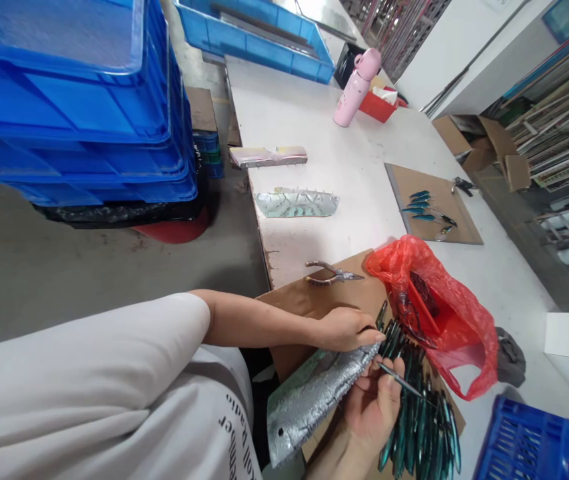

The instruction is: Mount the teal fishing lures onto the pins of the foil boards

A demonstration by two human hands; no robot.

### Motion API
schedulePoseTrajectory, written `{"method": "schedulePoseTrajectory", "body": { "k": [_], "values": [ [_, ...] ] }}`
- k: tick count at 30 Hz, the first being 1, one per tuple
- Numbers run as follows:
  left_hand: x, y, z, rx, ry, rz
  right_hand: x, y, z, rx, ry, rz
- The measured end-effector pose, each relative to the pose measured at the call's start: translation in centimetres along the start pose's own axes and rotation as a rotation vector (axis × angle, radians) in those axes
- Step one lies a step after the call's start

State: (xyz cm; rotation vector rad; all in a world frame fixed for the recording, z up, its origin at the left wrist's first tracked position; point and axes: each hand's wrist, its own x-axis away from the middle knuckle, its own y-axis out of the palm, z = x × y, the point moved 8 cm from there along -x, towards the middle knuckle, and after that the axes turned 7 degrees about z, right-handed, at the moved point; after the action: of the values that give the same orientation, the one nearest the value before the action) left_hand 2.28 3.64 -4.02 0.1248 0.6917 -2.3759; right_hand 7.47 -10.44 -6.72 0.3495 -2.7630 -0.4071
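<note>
A long holder wrapped in crinkled silver foil (314, 393) slants across the near edge of the table, with small points along one side. My left hand (347, 330) is closed on its far end, thumb on top. Just below, my right hand (377, 400) pinches a slim, dark fishing lure (398, 379) between thumb and fingers, one tip close to the foil edge. Beside and under that hand lies a heap of dark teal fishing lures (414, 427) on brown cardboard (294, 303). Pliers (332, 273) with worn handles rest on the cardboard.
A red plastic bag (444, 320) sits beyond the lures, a blue basket (529, 443) at lower right. Two similar holders, one pale green (297, 203), one pinkish (269, 157), lie on the table. Further off are a board (444, 190) with several lures, a pink bottle (357, 90) and stacked blue crates (69, 100).
</note>
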Motion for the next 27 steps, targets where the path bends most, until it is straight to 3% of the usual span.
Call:
{"method": "schedulePoseTrajectory", "body": {
  "k": [14, 22, 27],
  "values": [
    [0.0, 0.2, -0.1, -0.014, 0.006, -0.006, -0.3, -0.3, -0.1, 0.028, -0.037, -0.024],
    [0.0, 0.1, -0.1, -0.022, 0.004, -0.016, 0.7, -0.1, -1.8, 0.069, -0.156, -0.018],
    [0.0, 0.0, -0.1, -0.021, -0.009, -0.024, 0.4, -0.2, -1.4, 0.071, -0.109, -0.027]
  ]
}}
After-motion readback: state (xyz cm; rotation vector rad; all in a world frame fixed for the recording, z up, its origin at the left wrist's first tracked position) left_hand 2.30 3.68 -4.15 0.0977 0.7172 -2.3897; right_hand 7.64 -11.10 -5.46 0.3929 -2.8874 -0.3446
